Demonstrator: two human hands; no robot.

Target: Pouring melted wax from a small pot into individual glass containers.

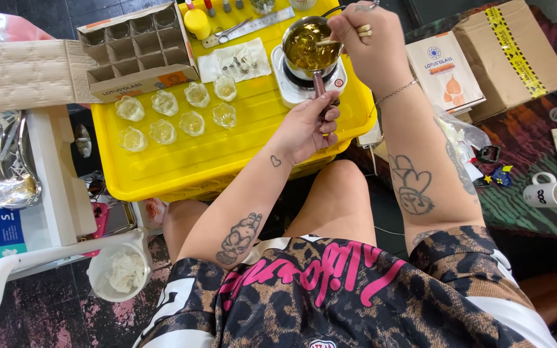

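Note:
A small metal pot of yellow liquid sits on a white electric hotplate on a yellow tray-like lid. My left hand is shut on the pot's dark handle. My right hand is above the pot, pinching a thin stick that dips into the liquid. Several small clear flower-shaped glass cups stand in two rows on the yellow lid, left of the hotplate.
A cardboard box with dividers lies at the lid's far left. A cloth with small metal parts, a ruler, a yellow bottle, a white mug, cardboard boxes and a white bucket surround me.

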